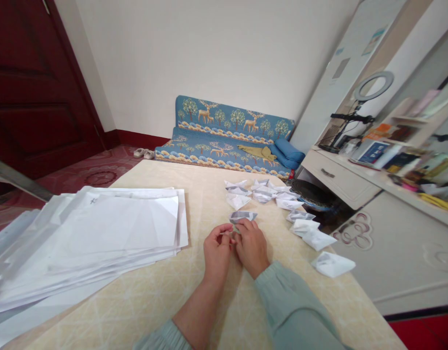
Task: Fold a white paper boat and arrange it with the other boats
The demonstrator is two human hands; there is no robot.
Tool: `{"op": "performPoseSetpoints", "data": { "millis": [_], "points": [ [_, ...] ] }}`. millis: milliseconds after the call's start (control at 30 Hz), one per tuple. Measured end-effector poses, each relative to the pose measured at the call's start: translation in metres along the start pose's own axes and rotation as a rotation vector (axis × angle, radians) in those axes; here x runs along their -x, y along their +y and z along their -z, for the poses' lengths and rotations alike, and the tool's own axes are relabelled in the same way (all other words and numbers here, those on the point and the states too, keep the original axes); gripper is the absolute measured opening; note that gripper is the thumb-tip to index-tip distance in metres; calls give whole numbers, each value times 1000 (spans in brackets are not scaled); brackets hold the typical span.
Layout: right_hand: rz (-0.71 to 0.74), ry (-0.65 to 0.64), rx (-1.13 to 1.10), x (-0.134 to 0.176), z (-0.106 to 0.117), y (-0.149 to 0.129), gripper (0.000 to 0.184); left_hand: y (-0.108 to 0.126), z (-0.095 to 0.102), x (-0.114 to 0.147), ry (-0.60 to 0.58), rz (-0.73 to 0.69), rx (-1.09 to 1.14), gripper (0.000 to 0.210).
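Note:
My left hand [217, 253] is over the middle of the table, its thumb and fingers pinched together. Against its fingertips, my right hand [253, 247] is closed with curled fingers. Whatever lies between them is small and mostly hidden. Just beyond my right fingers sits a folded grey-and-white paper boat [242, 216], its near side partly covered by them. More folded paper boats stand farther back, among them a white one [238, 200] and a patterned one [264, 193]. Another white paper boat [333, 264] rests near the right edge.
A broad stack of paper sheets [132, 223] covers the left of the cream-patterned table [165, 301]. Behind the table is a blue sofa [209, 138] with deer patterns. A cluttered cabinet [402, 243] stands close on the right, and a dark red door [34, 97] is at left.

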State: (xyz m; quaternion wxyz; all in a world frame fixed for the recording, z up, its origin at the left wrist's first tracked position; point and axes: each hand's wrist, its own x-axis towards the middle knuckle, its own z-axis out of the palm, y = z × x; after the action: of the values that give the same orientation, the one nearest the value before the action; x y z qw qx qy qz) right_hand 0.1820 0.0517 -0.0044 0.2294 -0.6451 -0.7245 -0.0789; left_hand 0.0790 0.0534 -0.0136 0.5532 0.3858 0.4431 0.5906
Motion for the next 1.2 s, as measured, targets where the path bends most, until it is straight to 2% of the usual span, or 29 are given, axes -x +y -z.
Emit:
{"op": "performPoseSetpoints", "data": {
  "millis": [267, 500, 633, 733, 800, 867, 1033, 1200],
  "points": [
    [74, -62, 61, -25, -17, 1, 17, 0, -1, -1, -4, 26, 34, 21],
    [69, -63, 91, -36, -26, 5, 21, 1, -2, -1, 3, 37, 49, 22],
    [58, 65, -13, -31, -23, 6, 21, 0, -1, -1, 0, 16, 41, 22],
    [-9, 234, -99, -33, -16, 11, 19, -1, 0, -2, 6, 2, 25, 22],
    [-62, 288, -80, -40, -10, 18, 20, -2, -1, -2, 13, 3, 23, 23],
    [-73, 255, -12, -50, -6, 26, 20, -2, -1, -2, 15, 4, 21, 23],
    [23, 38, 135, -76, -5, 39, 23, -1, -2, -2, 11, 9, 1, 23],
    [39, 35, 171, -90, -11, 40, 33, -1, -3, -2, 7, 16, 18, 21]
  ]
}}
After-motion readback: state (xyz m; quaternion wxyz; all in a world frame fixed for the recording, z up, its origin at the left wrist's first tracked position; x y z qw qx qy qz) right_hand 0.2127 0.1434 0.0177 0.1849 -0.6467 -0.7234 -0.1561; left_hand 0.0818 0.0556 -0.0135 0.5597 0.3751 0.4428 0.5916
